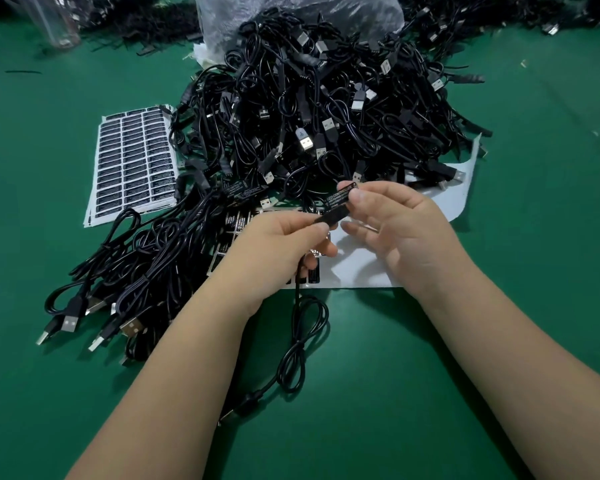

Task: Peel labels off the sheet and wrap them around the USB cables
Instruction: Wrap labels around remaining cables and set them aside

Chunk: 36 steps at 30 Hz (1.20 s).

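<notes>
My left hand (281,237) pinches the black end piece of a USB cable (300,337), whose looped cord hangs down onto the green table. My right hand (392,223) pinches a black label (340,195) with white print between thumb and forefinger, right above that end piece. Under both hands lies a mostly peeled white label sheet (361,268) with a few black labels left on its left part. A full label sheet (132,161) lies at the left.
A big pile of black USB cables (326,109) fills the middle, in front of a clear plastic bag (291,15). A bundle of cables (146,271) lies at the left of my left arm. More cables line the table's far edge.
</notes>
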Each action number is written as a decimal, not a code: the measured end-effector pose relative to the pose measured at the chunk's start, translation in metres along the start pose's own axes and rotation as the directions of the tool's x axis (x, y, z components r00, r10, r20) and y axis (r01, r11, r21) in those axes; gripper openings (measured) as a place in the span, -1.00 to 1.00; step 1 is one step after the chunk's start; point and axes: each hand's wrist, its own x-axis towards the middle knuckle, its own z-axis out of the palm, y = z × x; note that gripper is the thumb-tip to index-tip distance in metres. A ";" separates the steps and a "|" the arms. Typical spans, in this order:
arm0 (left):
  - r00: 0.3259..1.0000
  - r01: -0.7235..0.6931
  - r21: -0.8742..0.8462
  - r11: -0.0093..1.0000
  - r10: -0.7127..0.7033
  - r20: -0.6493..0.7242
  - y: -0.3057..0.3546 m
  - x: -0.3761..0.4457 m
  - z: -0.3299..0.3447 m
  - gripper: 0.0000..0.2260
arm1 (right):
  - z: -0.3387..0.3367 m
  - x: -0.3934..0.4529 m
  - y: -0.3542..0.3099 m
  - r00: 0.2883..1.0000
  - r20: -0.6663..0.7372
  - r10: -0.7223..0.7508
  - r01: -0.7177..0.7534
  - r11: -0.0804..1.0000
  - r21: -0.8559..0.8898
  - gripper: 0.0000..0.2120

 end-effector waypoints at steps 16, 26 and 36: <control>0.931 -0.131 0.239 0.962 0.203 -0.305 -0.008 0.004 0.003 -0.81 | 0.004 0.001 0.008 0.995 -0.092 0.044 -0.060 0.980 -0.190 -0.98; 0.944 -0.139 0.181 0.974 0.186 -0.272 -0.005 0.003 0.003 -0.78 | 0.010 -0.003 0.005 0.982 -0.189 -0.015 -0.048 0.945 -0.324 -0.87; 0.931 -0.176 0.182 0.967 0.224 -0.287 -0.005 0.002 0.004 -0.74 | 0.009 -0.003 0.006 0.968 -0.247 -0.036 -0.049 0.943 -0.330 -0.89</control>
